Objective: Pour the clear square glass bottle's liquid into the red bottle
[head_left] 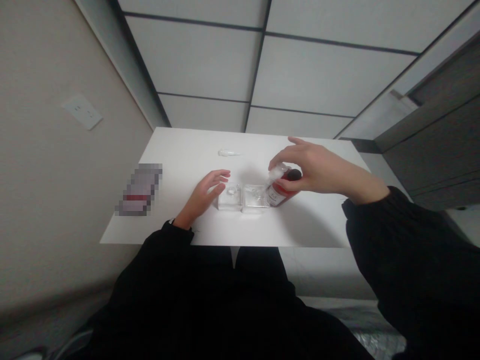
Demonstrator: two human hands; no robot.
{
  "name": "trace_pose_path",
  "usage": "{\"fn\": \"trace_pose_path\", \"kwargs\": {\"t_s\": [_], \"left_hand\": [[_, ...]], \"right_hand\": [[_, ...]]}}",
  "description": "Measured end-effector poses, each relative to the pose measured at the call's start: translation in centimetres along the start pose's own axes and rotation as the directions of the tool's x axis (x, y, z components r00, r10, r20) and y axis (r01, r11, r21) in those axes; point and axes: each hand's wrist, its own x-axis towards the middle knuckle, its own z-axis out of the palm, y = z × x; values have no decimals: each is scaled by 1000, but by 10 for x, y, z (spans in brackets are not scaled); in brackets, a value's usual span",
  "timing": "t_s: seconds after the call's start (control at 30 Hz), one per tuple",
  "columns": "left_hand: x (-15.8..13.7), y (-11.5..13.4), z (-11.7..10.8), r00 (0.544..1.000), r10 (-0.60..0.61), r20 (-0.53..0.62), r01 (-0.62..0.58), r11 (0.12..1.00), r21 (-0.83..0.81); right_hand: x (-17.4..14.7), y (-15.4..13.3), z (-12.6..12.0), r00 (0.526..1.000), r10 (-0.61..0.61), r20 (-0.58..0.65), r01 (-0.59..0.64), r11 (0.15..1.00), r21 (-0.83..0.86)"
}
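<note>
- The table (180,236) is white and rectangular, its near edge running along the person's lap and its far edge facing large pale panels (210,55) with dark strips between them.
- Two small clear boxes stand side by side near the middle of the table, a little closer to the near edge than to the far one: the left box (230,203) and the right box (255,202). Small clear bits show in them, too blurred to name.
- The left hand (205,194) is open and holds nothing; its fingers are loosely spread toward the left box, the thumb just beside that box's left side.
- The right hand (318,165) is partly closed, thumb and fingers curled around a crumpled clear piece (277,173) just above the right box.
- A red bottle (277,196) with a white label and a black cap (294,174) is just right of the right box, partly behind the right thumb; whether the hand touches it, I cannot tell.
- A slim clear item (227,153), tapering rightward, lies near the far edge, left of its middle.
- A pixelated object (139,187) with a red band is at the left edge.
</note>
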Motion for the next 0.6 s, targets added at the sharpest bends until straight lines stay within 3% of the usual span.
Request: {"fn": "trace_pose_path", "kwargs": {"t_s": [0.23,0.6], "left_hand": [[1,4,-1,1000,-19,3,19,1000,6],[0,4,-2,999,-49,-3,49,999,22]], "right_hand": [[-2,5,4,1000,12,-15,-12,1000,-10],[-6,-12,-1,998,-56,-42,49,989,-138]]}}
